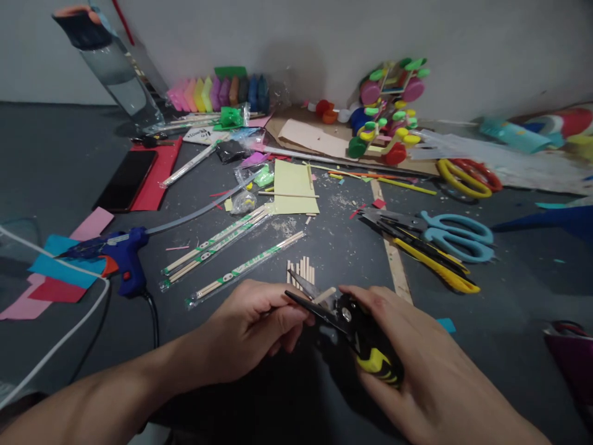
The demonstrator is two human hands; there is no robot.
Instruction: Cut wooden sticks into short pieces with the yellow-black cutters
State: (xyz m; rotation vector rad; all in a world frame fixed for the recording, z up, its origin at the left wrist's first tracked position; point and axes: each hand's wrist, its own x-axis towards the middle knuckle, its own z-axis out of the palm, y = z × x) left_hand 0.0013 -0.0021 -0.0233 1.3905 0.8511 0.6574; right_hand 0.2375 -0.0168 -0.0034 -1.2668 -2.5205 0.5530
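Observation:
My right hand (421,352) is wrapped round the black and yellow handles of a pair of snips (348,322), whose jaws are spread and point left. Between the jaws lies a short wooden stick (325,295). My left hand (259,324) is closed in a pinch at the blade tips and holds the stick's near end, partly hidden by the lower blade. Just beyond the fingers, several cut stick pieces (306,270) lie side by side on the dark table (343,241).
Paper-wrapped chopsticks (245,266) and a blue glue gun (130,259) lie left. Blue-handled scissors (458,238) and a yellow cutter knife (440,269) lie right. Behind are yellow paper (291,179), small wheeled models (384,136), a phone (127,179) and a water bottle (111,71).

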